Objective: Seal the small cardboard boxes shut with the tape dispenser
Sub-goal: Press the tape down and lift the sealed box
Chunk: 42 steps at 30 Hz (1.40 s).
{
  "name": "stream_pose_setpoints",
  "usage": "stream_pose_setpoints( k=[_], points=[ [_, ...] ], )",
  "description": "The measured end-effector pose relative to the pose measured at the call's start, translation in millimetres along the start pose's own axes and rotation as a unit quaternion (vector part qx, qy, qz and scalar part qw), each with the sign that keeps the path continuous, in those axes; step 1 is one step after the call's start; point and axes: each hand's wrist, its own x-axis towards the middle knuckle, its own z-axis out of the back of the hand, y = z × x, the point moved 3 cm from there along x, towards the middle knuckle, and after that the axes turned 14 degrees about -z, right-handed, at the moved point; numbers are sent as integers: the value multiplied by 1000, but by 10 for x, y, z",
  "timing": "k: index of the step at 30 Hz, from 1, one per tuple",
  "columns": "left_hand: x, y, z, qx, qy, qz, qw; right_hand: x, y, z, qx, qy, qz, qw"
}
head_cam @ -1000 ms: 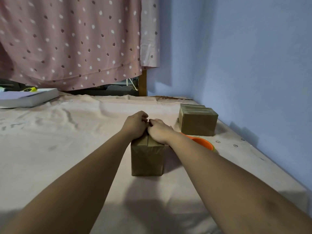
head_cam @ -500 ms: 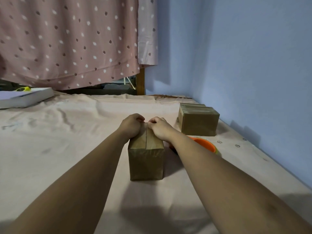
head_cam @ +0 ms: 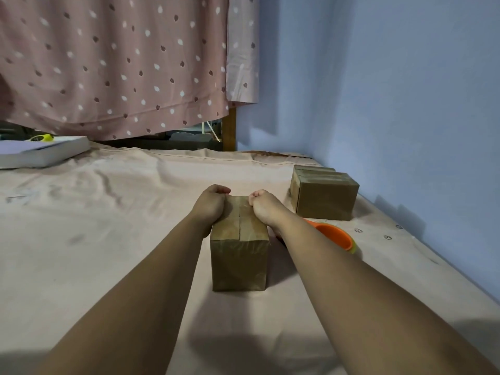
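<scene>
A small brown cardboard box (head_cam: 239, 266) stands upright on the pink sheet in front of me, its two top flaps meeting in a dark centre seam. My left hand (head_cam: 211, 204) curls over the far left top edge of the box. My right hand (head_cam: 263, 205) curls over the far right top edge, knuckles up. A glossy strip of tape seems to lie on the top near my right hand. The orange tape dispenser (head_cam: 335, 236) lies on the sheet to the right, partly hidden behind my right forearm.
Two or three more cardboard boxes (head_cam: 324, 198) sit together at the back right by the blue wall (head_cam: 405, 117). A thick white book (head_cam: 40, 151) with a yellow item (head_cam: 43, 137) on it lies far left. A dotted pink curtain (head_cam: 121, 63) hangs behind.
Both hands have slid away from me along the box top and parted toward its far corners. More of the top seam now shows.
</scene>
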Motion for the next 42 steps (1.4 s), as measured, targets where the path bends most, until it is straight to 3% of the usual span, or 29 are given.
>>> stream_pose_setpoints(
  k=[10, 23, 26, 29, 31, 35, 39, 42],
  points=[
    [-61, -41, -36, -1, 50, 39, 998, -38, 60, 4, -60, -22, -28, 998],
    [-14, -44, -24, 34, -11, 36, 999, -110, 65, 51, -105, -38, -21, 994],
    [-29, -95, 14, 170, -36, -2, 985, -168, 71, 69, -140, -59, -8, 988],
    [-101, -309, 1, 350, -54, -95, 930, -246, 99, 77, -182, -82, -2, 980],
    [-202, -449, -35, 349, -15, -141, 926, -305, 105, 103, -182, -109, -11, 977],
    [-525, -633, -103, 256, 188, -169, 933, -378, 58, 153, -93, -161, -8, 982],
    [-662, -529, -62, 301, 300, -168, 889, -430, -4, 149, 26, -168, 2, 985],
    [-685, -385, -42, 404, 311, -201, 836, -573, -59, 211, 72, -195, 50, 977]
  ],
)
